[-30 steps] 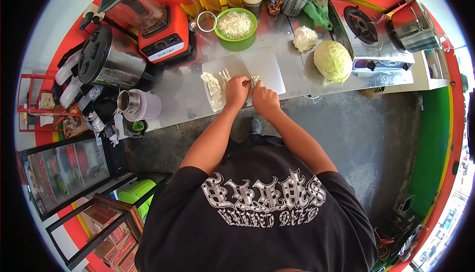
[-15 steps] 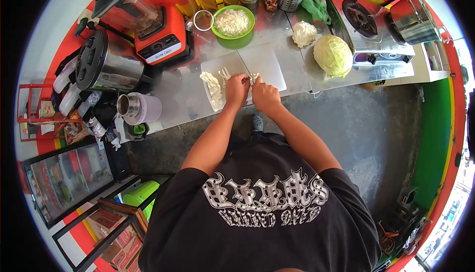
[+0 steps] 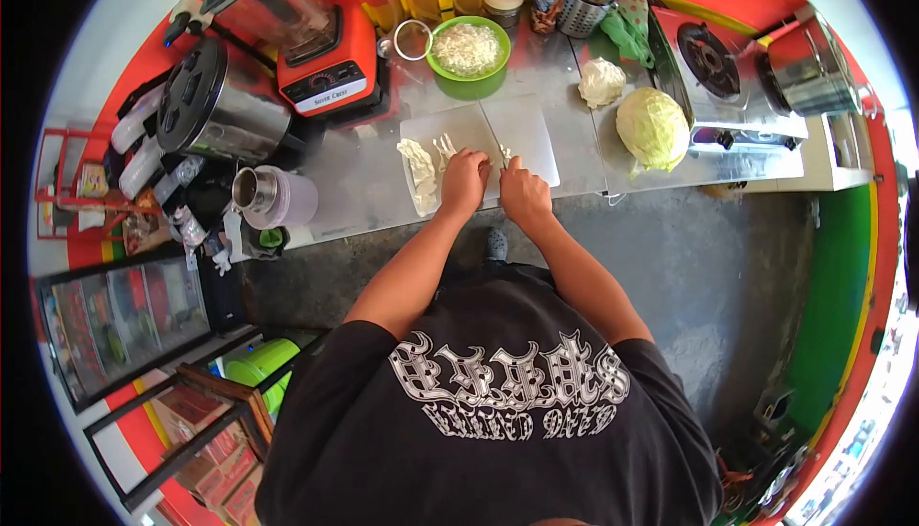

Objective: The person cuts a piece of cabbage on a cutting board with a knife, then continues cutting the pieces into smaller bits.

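Note:
On the white cutting board point(image 3: 536, 134), my right hand point(image 3: 526, 193) is closed around the handle of a knife point(image 3: 496, 134), whose thin blade points away from me across the board. My left hand point(image 3: 465, 184) is just left of the blade, fingers bent and pressed down; what they hold is hidden under them. A few small pale bits point(image 3: 506, 151) lie by the blade near my right fingers. To the left of my left hand lie pale cabbage pieces point(image 3: 417, 168) and thin strips point(image 3: 445, 146).
Behind the board stands a green bowl point(image 3: 469, 86) of shredded pale cabbage. A cabbage head point(image 3: 653, 130) and a smaller pale piece point(image 3: 602, 83) sit to the right, beside a gas stove point(image 3: 713, 62). A red blender point(image 3: 325, 67) and a lilac flask point(image 3: 287, 199) stand left.
The view has shifted slightly, so the counter appears lower and further right. My left hand has drawn a little apart from my right, both still low over the board.

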{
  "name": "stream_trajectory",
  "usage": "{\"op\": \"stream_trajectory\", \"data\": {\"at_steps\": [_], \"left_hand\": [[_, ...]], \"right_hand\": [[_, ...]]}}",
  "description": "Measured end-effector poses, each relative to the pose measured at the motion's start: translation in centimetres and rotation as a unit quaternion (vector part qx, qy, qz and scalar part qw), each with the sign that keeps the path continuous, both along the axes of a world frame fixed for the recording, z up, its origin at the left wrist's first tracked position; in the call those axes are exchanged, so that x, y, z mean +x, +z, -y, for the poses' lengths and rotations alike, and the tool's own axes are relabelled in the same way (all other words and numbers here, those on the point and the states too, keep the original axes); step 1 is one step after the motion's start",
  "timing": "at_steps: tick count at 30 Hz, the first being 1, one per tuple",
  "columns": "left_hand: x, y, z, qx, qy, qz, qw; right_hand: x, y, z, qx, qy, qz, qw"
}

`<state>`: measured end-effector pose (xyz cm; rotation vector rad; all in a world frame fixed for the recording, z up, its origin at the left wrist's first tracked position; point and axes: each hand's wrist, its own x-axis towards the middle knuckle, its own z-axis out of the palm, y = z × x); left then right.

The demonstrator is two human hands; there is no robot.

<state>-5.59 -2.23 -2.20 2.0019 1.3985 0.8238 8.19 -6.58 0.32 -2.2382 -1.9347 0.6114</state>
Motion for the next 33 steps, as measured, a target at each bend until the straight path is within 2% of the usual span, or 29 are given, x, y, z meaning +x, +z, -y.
{"op": "stream_trajectory", "data": {"at_steps": [4,10,17,22,28,33], "left_hand": [[0.1,0.0,-0.3,0.015,-0.022,-0.024,0.999],[-0.3,0.7,0.8,0.055,0.006,-0.044,0.997],[-0.9,0.7,0.5,0.034,-0.027,-0.067,0.997],[-0.5,0.2,-0.2,0.009,-0.031,-0.108,0.994],[-0.2,0.1,-0.7,-0.017,-0.01,-0.073,0.997],[-0.3,0.1,-0.3,-0.009,0.001,-0.052,0.999]], "right_hand": [[0.4,1.6,0.2,-0.01,0.023,0.003,1.0],[1.2,1.5,0.9,-0.022,0.045,-0.011,0.999],[2.2,0.4,1.1,-0.016,0.072,0.02,0.997],[2.6,2.1,-0.2,-0.051,0.109,0.065,0.991],[1.1,1.3,0.9,-0.102,0.07,0.04,0.992],[1.5,2.3,-0.2,-0.108,0.088,0.039,0.989]]}}
